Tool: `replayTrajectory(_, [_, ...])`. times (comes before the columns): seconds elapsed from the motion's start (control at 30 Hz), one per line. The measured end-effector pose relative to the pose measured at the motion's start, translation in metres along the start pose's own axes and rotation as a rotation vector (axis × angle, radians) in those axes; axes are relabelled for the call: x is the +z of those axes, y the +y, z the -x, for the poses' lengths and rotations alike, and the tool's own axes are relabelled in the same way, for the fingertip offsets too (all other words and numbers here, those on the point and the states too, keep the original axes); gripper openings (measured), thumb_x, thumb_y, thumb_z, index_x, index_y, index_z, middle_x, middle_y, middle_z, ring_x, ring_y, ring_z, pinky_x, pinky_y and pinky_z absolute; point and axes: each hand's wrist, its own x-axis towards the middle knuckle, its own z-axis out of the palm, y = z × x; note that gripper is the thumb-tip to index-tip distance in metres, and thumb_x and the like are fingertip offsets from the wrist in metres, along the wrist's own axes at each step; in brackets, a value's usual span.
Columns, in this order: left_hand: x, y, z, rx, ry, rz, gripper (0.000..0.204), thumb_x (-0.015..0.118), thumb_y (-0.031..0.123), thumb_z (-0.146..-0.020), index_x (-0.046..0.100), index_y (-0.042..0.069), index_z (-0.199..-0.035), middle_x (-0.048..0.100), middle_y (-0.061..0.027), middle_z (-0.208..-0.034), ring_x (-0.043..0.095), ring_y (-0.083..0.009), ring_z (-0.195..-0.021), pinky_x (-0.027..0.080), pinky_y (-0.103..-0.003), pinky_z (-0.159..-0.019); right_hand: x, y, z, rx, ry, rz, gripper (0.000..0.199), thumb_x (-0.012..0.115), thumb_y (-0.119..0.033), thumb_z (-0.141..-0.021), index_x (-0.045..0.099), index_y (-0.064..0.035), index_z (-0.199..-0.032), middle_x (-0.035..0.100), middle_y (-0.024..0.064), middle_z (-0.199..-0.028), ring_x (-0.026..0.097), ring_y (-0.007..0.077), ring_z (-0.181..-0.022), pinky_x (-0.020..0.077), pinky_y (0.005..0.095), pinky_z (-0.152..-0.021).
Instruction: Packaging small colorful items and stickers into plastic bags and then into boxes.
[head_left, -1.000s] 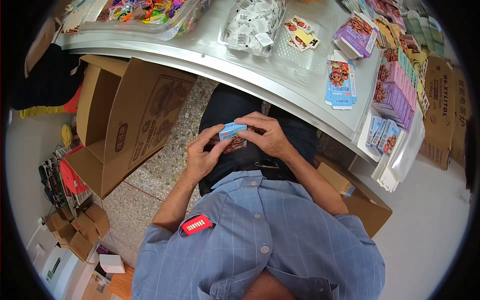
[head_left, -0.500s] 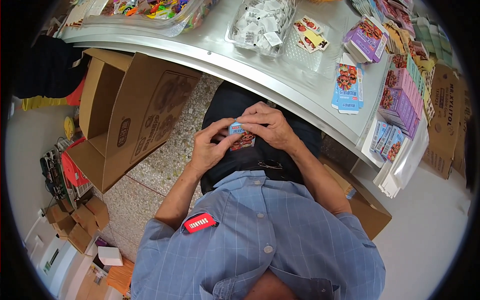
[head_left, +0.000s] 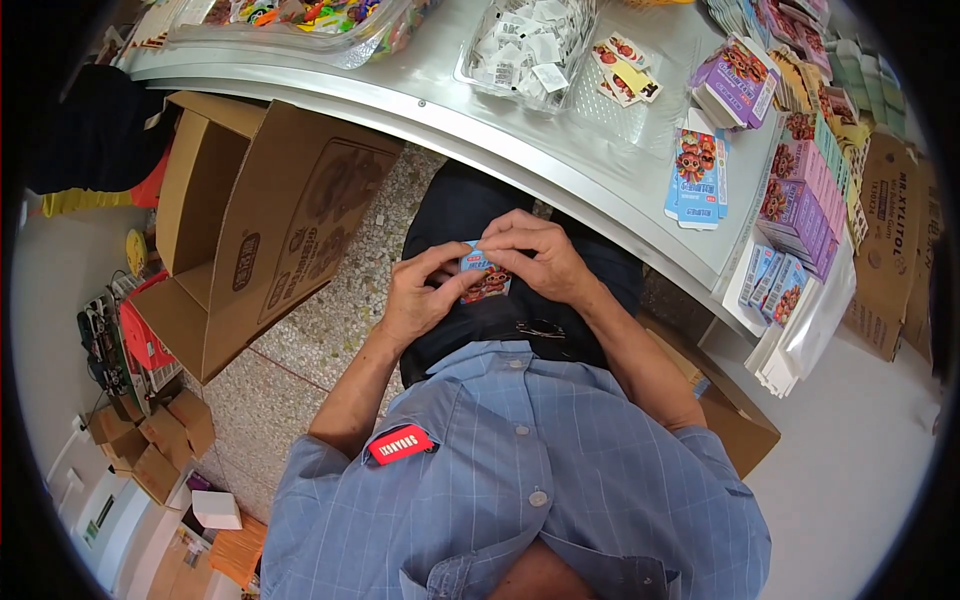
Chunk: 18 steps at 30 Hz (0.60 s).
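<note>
Above the lap [head_left: 455, 200], just off the table's [head_left: 430, 75] near edge: grasping a small blue box [head_left: 488, 284] in both hands.
Head view: pinching the box's left side between left hand [head_left: 418, 300] finger and thumb, its upper end under right hand [head_left: 545, 262] fingertips. Folded to shape already, by the look of it; cannot tell whether closed on top, with fingers in the way. Apparently done: a few formed blue boxes [head_left: 788, 292] at the table's near right corner, beside pink and purple boxes [head_left: 800, 215] along the right edge. Not yet made up, seemingly: flat blue cartons [head_left: 697, 180] near the front edge, inward from that corner.
</note>
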Motion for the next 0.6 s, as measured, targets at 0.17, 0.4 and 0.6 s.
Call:
replayTrajectory(0.17, [0.011, -0.003, -0.004, 0.082, -0.033, 0.009, 0.028, 0.080, 0.002, -0.084, 0.070, 0.000, -0.110, 0.072, -0.0055, -0.088, 0.067, -0.0081, -0.075, 0.055, -0.023, -0.065, -0.004, 0.006, 0.012, -0.083, 0.000, 0.133, 0.020, 0.072, -0.008, -0.090, 0.076, -0.0024, -0.109, 0.069, 0.0122, -0.098, 0.067, 0.0222, -0.091, 0.0535, 0.0314, -0.080])
replayTrajectory(0.4, [0.011, 0.016, -0.002, 0.092, 0.188, 0.155, 0.030, 0.075, -0.003, -0.087, 0.064, -0.001, -0.115, 0.071, -0.0076, -0.090, 0.067, -0.0089, -0.076, 0.053, -0.022, -0.065, 0.012, -0.040, 0.032, 0.188, 0.303, -0.084, 0.056, 0.079, -0.014, -0.085, 0.059, -0.0011, -0.135, 0.063, 0.0156, -0.122, 0.066, 0.0237, -0.100, 0.0540, 0.0337, -0.084])
replayTrajectory(0.6, [0.080, 0.095, -0.036, 0.196, 0.140, 0.339, 0.033, 0.076, -0.006, -0.085, 0.062, -0.002, -0.115, 0.070, -0.0085, -0.094, 0.067, -0.0093, -0.079, 0.055, -0.021, -0.066, -0.010, -0.116, 0.072, -0.190, 0.562, 0.761, 0.069, 0.092, -0.021, -0.068, 0.057, -0.0076, -0.126, 0.056, 0.0185, -0.129, 0.061, 0.0353, -0.111, 0.0505, 0.0396, -0.095])
